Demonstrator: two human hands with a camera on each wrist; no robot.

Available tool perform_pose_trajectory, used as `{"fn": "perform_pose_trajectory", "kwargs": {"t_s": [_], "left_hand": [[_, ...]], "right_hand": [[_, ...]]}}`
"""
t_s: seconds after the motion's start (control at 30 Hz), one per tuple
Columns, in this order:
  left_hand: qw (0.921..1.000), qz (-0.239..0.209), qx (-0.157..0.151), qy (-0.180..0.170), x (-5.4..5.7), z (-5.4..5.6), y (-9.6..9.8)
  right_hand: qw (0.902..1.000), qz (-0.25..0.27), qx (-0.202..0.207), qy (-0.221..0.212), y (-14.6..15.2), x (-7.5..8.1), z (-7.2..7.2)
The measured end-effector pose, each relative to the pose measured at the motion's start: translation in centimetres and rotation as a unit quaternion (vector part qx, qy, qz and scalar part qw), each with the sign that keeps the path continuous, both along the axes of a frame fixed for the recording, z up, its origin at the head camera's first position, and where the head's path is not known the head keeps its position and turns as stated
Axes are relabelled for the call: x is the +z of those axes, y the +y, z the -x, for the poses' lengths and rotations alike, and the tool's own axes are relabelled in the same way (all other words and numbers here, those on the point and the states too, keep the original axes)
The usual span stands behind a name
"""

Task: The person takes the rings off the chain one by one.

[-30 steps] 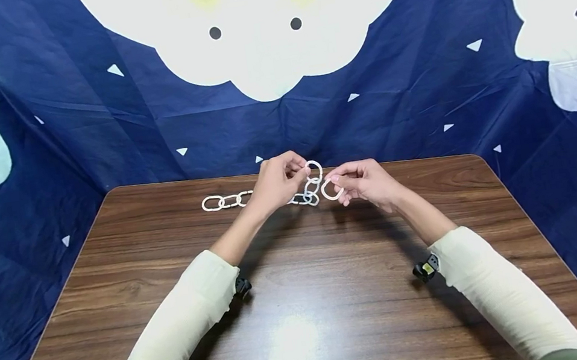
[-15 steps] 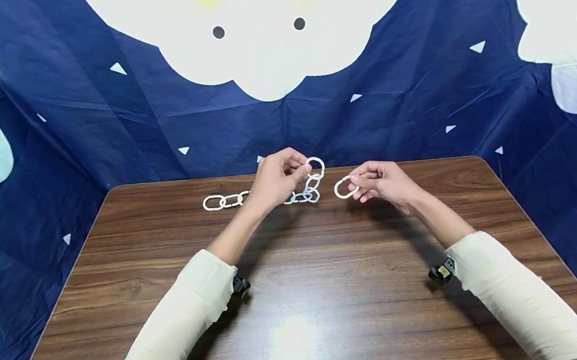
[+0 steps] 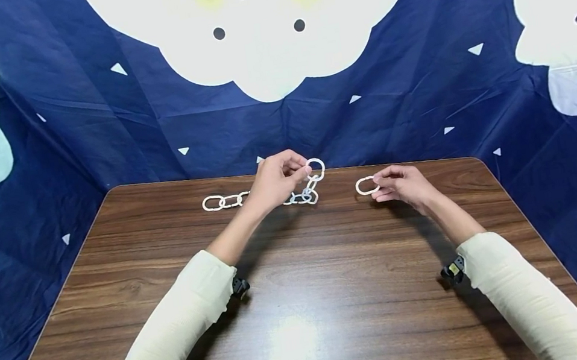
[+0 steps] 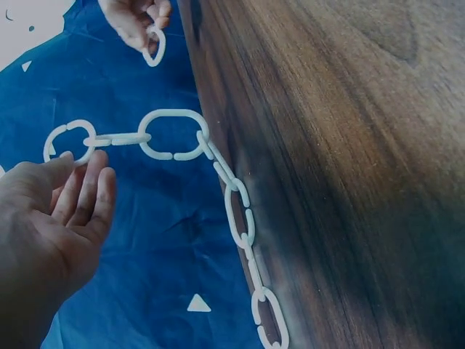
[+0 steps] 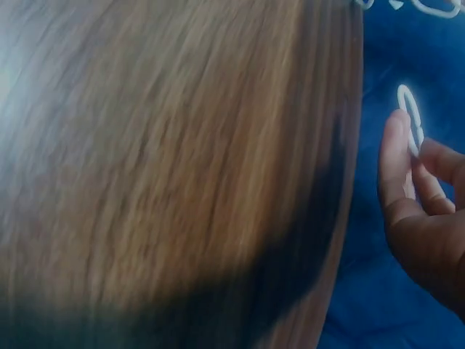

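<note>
The right hand (image 3: 404,184), pinching a loose white link (image 3: 357,188), has drawn it toward four o'clock, well apart from the white chain (image 4: 205,145) along the table's (image 3: 299,263) twelve-o'clock edge, whose raised end the left hand (image 3: 274,179) pinches, leaving the pieces apparently unjoined.

two grips (image 3: 279,181) (image 3: 404,185), one chain (image 4: 123,139), one separate link (image 3: 365,178), two wrist cameras (image 3: 240,287) (image 3: 451,271), one table (image 3: 330,247).

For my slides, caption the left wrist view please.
Left hand holding a white plastic-looking chain of oval links, right hand holding a separate white oval link.
</note>
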State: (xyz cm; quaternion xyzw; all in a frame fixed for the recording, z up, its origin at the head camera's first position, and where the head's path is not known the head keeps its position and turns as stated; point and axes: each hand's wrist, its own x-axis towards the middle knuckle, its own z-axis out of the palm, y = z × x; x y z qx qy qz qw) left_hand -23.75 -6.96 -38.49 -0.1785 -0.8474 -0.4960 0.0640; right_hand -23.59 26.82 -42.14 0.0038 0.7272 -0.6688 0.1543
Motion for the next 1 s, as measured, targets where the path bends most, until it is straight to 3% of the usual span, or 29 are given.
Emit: {"fn": "perform_pose_trajectory", "kwargs": {"t_s": [0.3, 0.53, 0.73, 1.0], "left_hand": [[1.0, -0.005, -0.006, 0.004, 0.0, 0.0, -0.1], [0.9999, -0.002, -0.011, 0.0, 0.2, 0.1, -0.2], [0.9999, -0.007, -0.013, 0.001, 0.2, 0.1, -0.2], [0.9999, -0.005, -0.009, 0.002, 0.4, 0.2, -0.2]], "right_hand": [[0.9965, -0.017, -0.055, -0.061, 2.4, -1.1, 0.9], [0.9927, -0.032, -0.085, -0.079, 4.2, -1.4, 1.2], [0.9854, 0.032, -0.125, -0.11, 4.9, -1.3, 1.9], [0.9628, 0.11, -0.164, -0.184, 5.2, -0.4, 2.5]]}}
